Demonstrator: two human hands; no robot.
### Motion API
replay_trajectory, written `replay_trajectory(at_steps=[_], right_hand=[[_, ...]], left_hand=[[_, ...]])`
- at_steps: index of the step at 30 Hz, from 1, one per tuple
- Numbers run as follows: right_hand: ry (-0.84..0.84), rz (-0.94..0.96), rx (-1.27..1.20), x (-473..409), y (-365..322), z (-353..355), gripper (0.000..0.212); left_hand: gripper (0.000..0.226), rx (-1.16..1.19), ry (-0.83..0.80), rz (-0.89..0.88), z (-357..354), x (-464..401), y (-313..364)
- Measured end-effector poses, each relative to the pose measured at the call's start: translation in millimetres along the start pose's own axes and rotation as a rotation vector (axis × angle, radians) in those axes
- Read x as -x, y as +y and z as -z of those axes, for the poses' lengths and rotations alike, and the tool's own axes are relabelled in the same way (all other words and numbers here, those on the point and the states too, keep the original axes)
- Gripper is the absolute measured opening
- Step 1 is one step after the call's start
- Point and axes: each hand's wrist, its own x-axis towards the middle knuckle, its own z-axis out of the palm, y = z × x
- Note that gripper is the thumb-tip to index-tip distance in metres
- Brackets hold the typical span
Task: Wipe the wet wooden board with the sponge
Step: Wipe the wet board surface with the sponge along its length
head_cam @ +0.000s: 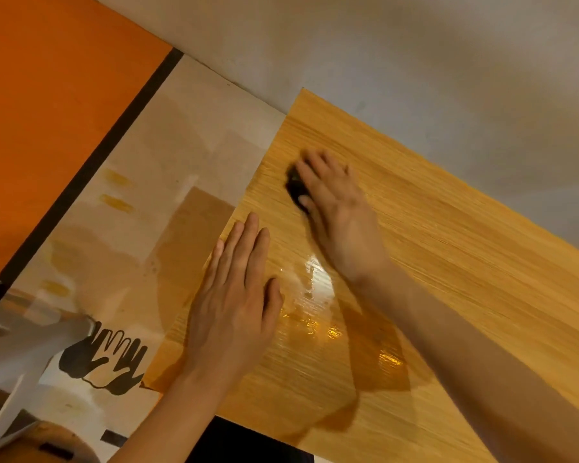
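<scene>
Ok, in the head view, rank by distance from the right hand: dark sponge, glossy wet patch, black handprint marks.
1. Dark sponge: under the right hand's fingers.
2. Glossy wet patch: on the board, beside the wrist.
3. Black handprint marks: far left, off the board.

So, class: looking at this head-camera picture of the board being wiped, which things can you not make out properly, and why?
- Sponge: mostly hidden under the right hand; blurred too.
- Wooden board: right and bottom edges cut off by the frame.
- White object at lower left: blurred, cropped, unidentifiable.
- Board under the left hand: covered.
</scene>
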Motion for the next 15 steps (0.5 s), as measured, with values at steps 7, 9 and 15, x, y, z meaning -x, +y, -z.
replay_trajectory(at_steps=[7,9,15], right_hand=[[0.147,-0.311,-0.08,15,-6,-3,0.041],[0.036,-0.208,-0.141,75,-42,-5,0.045],[0.032,-0.228,-0.08,23,26,13,0.046]], left_hand=[[0.06,0.009,-0.021,0.007,1,2,-1],[0.06,0.003,-0.025,0.007,0,1,-1],[0.059,0.02,0.002,-0.002,-2,-1,-2]])
